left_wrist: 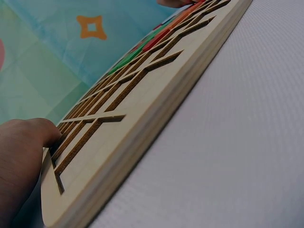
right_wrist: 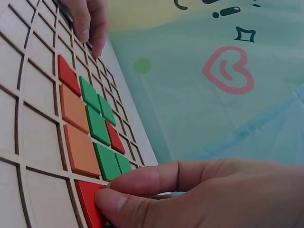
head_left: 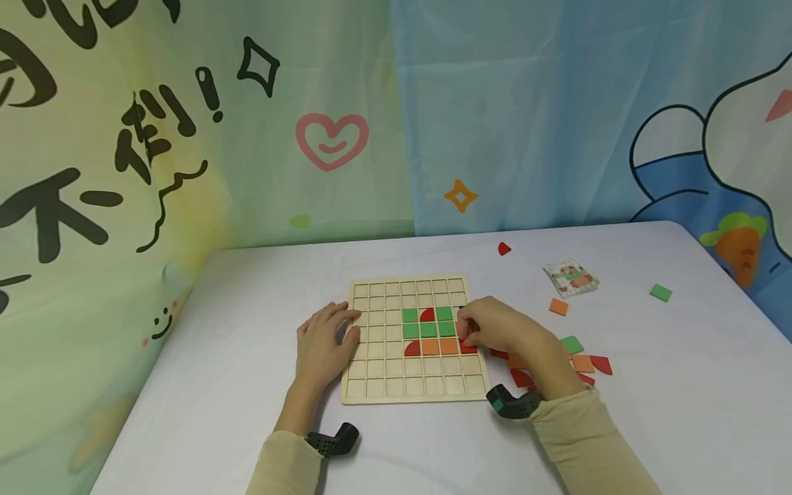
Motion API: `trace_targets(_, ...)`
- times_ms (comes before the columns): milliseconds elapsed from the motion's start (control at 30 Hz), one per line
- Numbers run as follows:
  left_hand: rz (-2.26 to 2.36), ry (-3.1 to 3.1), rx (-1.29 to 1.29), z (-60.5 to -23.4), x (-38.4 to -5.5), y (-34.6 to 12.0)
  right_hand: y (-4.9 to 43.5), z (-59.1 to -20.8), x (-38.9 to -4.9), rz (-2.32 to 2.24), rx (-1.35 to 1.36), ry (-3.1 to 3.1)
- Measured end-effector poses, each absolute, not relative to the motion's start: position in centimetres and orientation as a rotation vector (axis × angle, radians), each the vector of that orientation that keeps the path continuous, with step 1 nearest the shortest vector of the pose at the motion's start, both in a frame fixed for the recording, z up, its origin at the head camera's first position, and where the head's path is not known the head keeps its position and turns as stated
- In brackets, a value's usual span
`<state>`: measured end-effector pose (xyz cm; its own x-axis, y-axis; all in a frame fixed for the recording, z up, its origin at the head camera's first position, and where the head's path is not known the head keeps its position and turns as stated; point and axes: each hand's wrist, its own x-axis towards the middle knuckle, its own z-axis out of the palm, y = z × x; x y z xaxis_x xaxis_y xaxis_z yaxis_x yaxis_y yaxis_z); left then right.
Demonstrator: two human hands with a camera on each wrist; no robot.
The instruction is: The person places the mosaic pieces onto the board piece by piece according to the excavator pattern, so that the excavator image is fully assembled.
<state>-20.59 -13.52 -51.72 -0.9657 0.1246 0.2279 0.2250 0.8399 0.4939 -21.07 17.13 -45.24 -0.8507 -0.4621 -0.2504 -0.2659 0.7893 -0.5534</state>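
Note:
A square wooden grid board lies on the table, with green, orange and red tiles set in several cells. My left hand rests on its left edge, thumb and fingertips touching the frame. At the board's right side, my right hand has thumb and index finger together at a red tile. That tile lies beside an orange tile, partly hidden by the thumb. Above the orange row sit green tiles and a red quarter-round tile. A dark blue bit peeks out by the right fingers.
Loose tiles, among them a red one and an orange one, lie partly under my right forearm. Farther back are a patterned card, an orange tile, a green tile and a red piece. A printed curtain hangs behind.

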Motion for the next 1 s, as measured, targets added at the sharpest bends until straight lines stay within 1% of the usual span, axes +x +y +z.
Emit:
trace_targets(233,-0.818,-2.811,-0.265,-51.2,-20.4,-14.2,16.9,-45.0,-21.6,-0.781,-0.477,2.668)
trace_targets(400,-0.840,-2.798,-0.236,-51.2,-20.6,-13.9,18.6,-44.6,-22.9,-0.726,-0.390,2.874)
trace_targets(500,-0.845,-2.791,-0.247,-51.5,-20.8,-13.6,20.5,-44.7,-24.0,-0.701,-0.319,2.951)
trace_targets(633,-0.830,-2.786,-0.249,-52.0,-20.7,-13.4,22.9,-45.6,-26.6,-0.594,-0.311,2.981)
trace_targets(800,-0.829,-2.792,-0.213,-52.0,-20.5,-13.5,24.0,-47.2,-29.7,-0.414,-0.316,2.886)
trace_targets(900,-0.847,-2.797,-0.238,-51.8,-20.5,-13.5,24.3,-47.6,-30.3,-0.301,-0.305,2.837)
trace_targets(1000,-0.839,-2.805,-0.250,-51.5,-20.5,-13.6,24.1,-47.3,-30.0,-0.208,-0.329,2.824)
